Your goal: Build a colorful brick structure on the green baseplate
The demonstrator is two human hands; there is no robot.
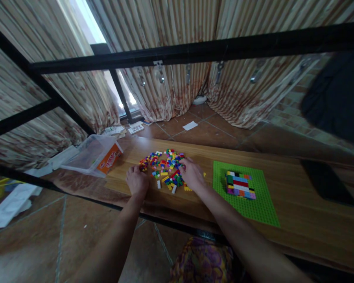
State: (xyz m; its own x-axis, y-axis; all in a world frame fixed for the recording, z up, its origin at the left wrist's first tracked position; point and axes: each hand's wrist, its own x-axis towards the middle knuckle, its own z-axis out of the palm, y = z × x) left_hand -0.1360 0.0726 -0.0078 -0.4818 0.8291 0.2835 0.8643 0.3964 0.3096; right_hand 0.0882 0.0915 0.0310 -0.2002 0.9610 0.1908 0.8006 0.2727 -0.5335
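On brown wooden bench (168, 202): flat green studded plate (264, 206) bears multicoloured brick block (240, 184), presumably for steadiness. Left hand (137, 181) and right hand (192, 173) flank loose multicoloured plastic bricks (172, 162), likely spread for picking; fingers curled, grip untellable. Beyond: clear plastic bin (88, 157).

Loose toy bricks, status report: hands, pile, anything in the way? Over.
Left hand at left side of loose toy bricks, right hand at right side. Bricks spread across wooden tabletop; brick assembly on green baseplate. Nothing seen blocking either hand.
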